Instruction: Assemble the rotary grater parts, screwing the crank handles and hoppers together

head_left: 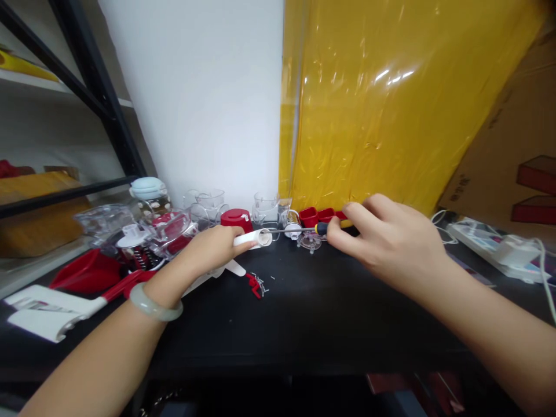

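My left hand (pixel 219 246) is closed around a white plastic tube-like part (pixel 249 239), whose round open end faces right. In my right hand (pixel 384 231) is a screwdriver (pixel 320 229) with a yellow and black handle, held level. Its metal shaft points left, and the tip is at the open end of the white part; how far in it reaches I cannot tell. Below, on the black table (pixel 330 313), lie several small screws (pixel 260 284) beside a small red plastic piece (pixel 253 285). A white flat part (pixel 234 267) shows under my left hand.
Clear plastic containers (pixel 208 200), a red round part (pixel 236 218) and red cups (pixel 309 216) line the back. On the left lie a red scoop-like part (pixel 89 271) and a white handle-like part (pixel 47 310). A power strip (pixel 495 249) with cables sits at right.
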Available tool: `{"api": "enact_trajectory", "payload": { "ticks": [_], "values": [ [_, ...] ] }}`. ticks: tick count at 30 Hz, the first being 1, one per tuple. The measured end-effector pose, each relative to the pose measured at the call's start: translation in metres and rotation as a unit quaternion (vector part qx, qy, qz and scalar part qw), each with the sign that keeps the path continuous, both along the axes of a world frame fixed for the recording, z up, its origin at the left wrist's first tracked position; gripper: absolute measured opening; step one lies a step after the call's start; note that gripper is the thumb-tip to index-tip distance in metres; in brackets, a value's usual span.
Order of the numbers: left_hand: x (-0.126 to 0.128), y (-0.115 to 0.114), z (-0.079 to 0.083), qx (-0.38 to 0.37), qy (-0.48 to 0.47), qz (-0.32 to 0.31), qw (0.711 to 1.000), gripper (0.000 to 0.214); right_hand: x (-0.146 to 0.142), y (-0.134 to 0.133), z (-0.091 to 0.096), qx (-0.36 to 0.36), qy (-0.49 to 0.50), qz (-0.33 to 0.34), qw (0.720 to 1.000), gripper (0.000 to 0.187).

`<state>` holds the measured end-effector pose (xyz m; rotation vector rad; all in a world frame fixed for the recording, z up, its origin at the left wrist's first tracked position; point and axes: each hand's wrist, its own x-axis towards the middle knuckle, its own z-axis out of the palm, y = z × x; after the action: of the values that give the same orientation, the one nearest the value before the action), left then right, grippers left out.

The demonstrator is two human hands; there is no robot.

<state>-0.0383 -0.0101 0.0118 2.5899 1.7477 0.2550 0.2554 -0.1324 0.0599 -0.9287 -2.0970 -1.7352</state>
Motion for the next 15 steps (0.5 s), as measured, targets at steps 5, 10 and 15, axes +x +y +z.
{"api": "enact_trajectory", "payload": {
  "ticks": [5, 10, 15],
  "values": [
    [-0.0011, 0.0012, -0.0002, 0.004, -0.006, 0.002, 1.000, 0.063, -0.0027, -0.0016, -0.0037, -0.003, 0.028, -0.051, 0.998, 0.025],
    [-0.0024, 0.0031, 0.0006, 0.010, 0.005, 0.012, 1.000, 0.065, -0.0065, -0.0034, -0.0053, -0.115, 0.079, -0.121, 0.983, 0.032],
    [-0.0016, 0.0023, 0.0010, 0.014, 0.002, 0.006, 1.000, 0.065, -0.0039, -0.0055, -0.0020, -0.110, 0.034, -0.121, 0.986, 0.017]
  ]
}}
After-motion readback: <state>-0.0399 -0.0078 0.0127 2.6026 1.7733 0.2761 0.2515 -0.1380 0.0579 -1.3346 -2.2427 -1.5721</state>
